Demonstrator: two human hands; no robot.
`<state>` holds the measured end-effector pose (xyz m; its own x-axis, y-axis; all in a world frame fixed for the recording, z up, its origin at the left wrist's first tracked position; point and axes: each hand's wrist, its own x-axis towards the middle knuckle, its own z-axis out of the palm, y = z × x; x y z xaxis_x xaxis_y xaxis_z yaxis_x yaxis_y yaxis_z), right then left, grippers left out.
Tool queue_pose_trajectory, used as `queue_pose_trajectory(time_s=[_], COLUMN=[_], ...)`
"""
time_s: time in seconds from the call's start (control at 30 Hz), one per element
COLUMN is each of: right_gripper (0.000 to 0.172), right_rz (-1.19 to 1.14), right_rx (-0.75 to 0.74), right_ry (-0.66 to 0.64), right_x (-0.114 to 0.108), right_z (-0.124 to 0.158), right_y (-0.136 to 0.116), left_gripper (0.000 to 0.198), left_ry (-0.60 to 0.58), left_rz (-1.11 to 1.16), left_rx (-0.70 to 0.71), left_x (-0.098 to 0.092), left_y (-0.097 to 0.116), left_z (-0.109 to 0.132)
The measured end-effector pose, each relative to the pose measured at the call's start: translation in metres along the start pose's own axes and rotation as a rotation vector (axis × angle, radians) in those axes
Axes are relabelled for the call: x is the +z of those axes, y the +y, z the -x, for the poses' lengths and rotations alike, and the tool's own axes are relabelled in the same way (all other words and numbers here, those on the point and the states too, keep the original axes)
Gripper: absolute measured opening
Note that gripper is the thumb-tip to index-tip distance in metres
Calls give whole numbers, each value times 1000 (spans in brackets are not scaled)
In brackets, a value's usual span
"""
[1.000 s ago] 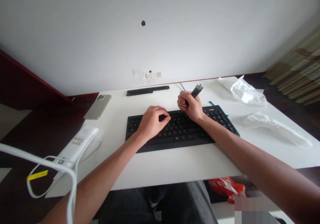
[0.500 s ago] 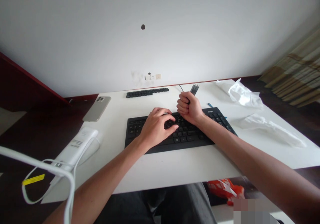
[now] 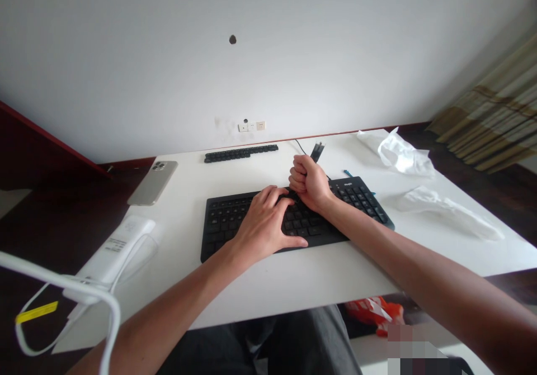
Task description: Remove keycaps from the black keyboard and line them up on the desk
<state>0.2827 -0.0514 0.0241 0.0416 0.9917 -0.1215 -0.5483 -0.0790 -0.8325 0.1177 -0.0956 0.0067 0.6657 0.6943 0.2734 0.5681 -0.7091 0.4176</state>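
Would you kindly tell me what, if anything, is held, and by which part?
The right hand grips a dark tool below its upper end; the left hand, spread over the keyboard, holds nothing visible.

A: Your light is soft, its source out of view; your white worktop (image 3: 272, 285) reads bright, while the floor (image 3: 75, 210) to your left sinks into gloom.
B: You get glare on the crumpled plastic (image 3: 405, 158) at your right.
A: Most key markings on your keyboard (image 3: 364, 200) are too soft to read.
B: Wide-angle stretch leans your curtain (image 3: 497, 109), and blocky pixelation hides a patch low right.
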Motion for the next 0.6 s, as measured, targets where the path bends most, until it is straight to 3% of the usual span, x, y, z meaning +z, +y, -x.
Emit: queue_pose_trajectory(time_s=[0.4, 0.6], right_gripper=[53, 50], right_rz=[54, 105], right_rx=[54, 59], right_ry=[-107, -193], right_x=[1, 2], right_z=[-1, 3], right_y=[7, 7], left_gripper=[71, 67], left_ry=[14, 94], left_rz=[54, 74], left_rx=[23, -46], left_x=[3, 2], left_y=[0, -4], left_z=[-2, 0])
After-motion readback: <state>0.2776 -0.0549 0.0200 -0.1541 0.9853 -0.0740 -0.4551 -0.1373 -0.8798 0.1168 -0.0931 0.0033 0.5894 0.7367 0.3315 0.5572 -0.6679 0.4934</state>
